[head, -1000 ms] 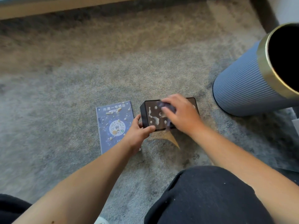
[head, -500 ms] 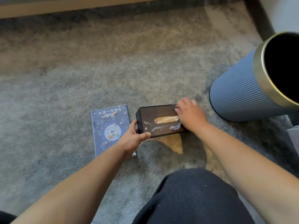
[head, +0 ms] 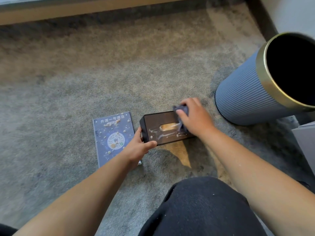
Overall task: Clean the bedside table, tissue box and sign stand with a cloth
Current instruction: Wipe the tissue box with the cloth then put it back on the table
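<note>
A dark brown tissue box point(head: 157, 121) lies on the grey carpet, its top smeared with pale streaks around the tan slot. My left hand point(head: 138, 147) grips its near left corner. My right hand point(head: 194, 116) presses a small dark blue cloth point(head: 181, 110) onto the box's right end, covering that end. To the left of the box the blue sign stand point(head: 113, 133) lies flat, spattered with beige blobs; my left wrist hides its lower right corner.
A tall ribbed blue bin point(head: 252, 92) with a gold rim stands right of the box. A wooden ledge point(head: 85, 9) runs along the far edge of the carpet. A grey object point(head: 305, 138) sits at the right border. My dark-trousered knee point(head: 204, 206) fills the foreground.
My right hand has swept the cloth from the middle of the box top to its right end, smearing the pale blobs into streaks and exposing the slot. My left hand keeps its grip.
</note>
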